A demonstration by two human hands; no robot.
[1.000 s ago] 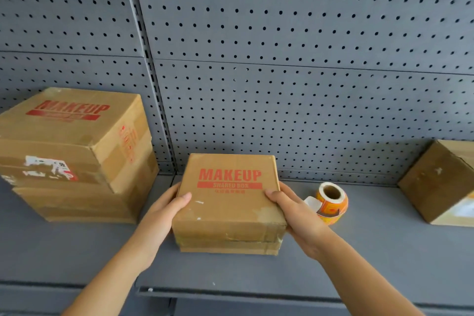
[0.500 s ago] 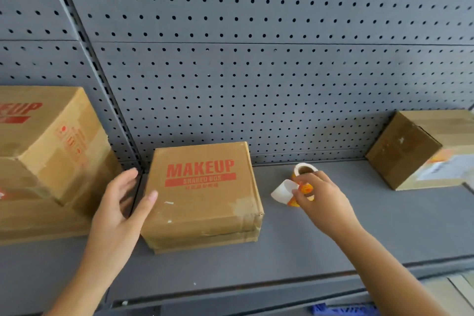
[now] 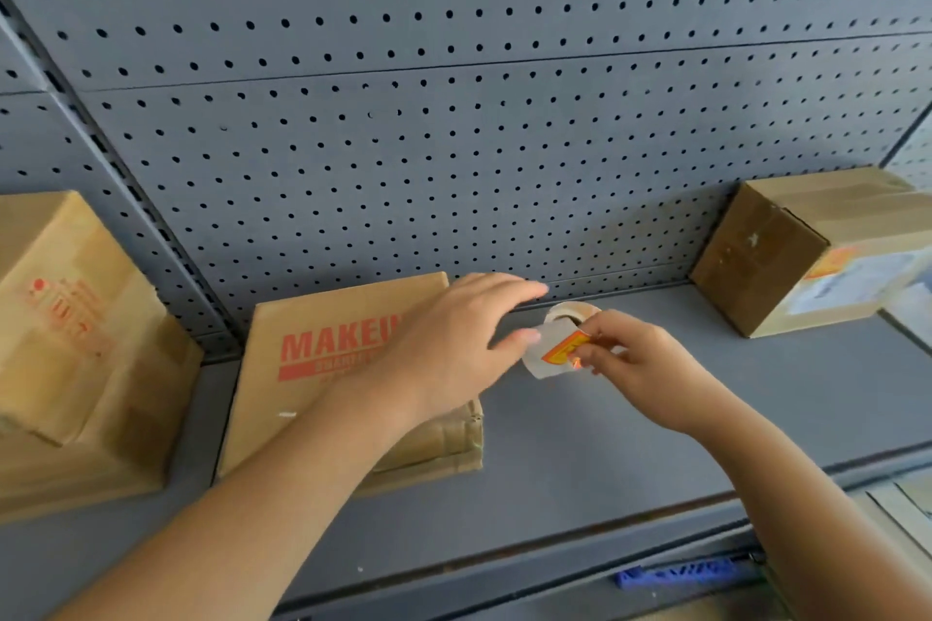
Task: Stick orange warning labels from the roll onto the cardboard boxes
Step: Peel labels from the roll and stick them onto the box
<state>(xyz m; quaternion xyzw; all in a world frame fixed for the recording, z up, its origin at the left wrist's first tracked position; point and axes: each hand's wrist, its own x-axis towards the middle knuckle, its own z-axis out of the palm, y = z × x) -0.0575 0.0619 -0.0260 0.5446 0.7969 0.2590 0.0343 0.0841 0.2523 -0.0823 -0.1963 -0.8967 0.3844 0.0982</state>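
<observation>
With the box (image 3: pixel 323 368) released, the left hand (image 3: pixel 454 348) is brought mid-frame, fingers outstretched, while a label (image 3: pixel 562 349) is pinched for peeling by the right hand (image 3: pixel 640 363).

— What is the person wearing on the arms?

— Only skin shows. The left forearm (image 3: pixel 282 494) and the right forearm (image 3: pixel 807 509) are both bare, all the way to the bottom edge of the view.

— And the hands?

— Bare too. The left hand (image 3: pixel 454 348) is the broader in the view, with long, slim fingers. The right hand (image 3: pixel 640 368) looks smaller. Its knuckles show as soft ridges.

— Can you see the nails?

— One thumbnail (image 3: pixel 529 335) on the left hand, pale and short. The rest are too blurred to tell.
</observation>
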